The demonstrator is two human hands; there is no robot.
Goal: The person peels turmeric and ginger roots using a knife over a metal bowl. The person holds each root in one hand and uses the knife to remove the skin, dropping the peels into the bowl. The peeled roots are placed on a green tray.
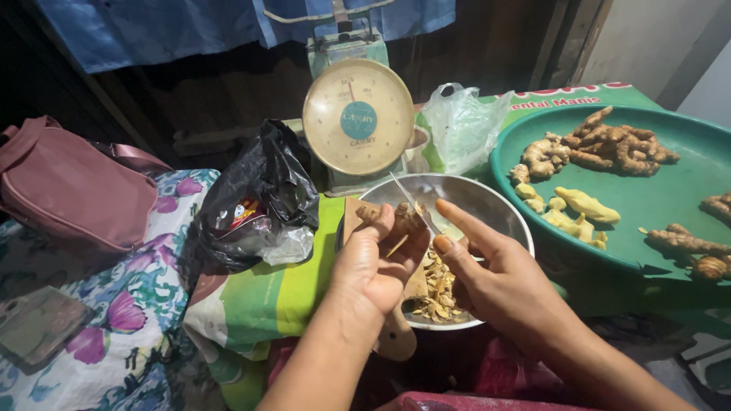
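My left hand grips a knobbly brown ginger root over a metal bowl. A small knife is in my right hand, its blade laid against the root with the index finger stretched along it. Brown peelings lie heaped in the bowl under both hands. A wooden cutting board leans across the bowl's near rim, partly hidden by my left hand.
A round green tray on the right holds unpeeled ginger and peeled yellow pieces. Behind the bowl stands a dial kitchen scale. A black plastic bag, a clear bag and a pink handbag sit around it.
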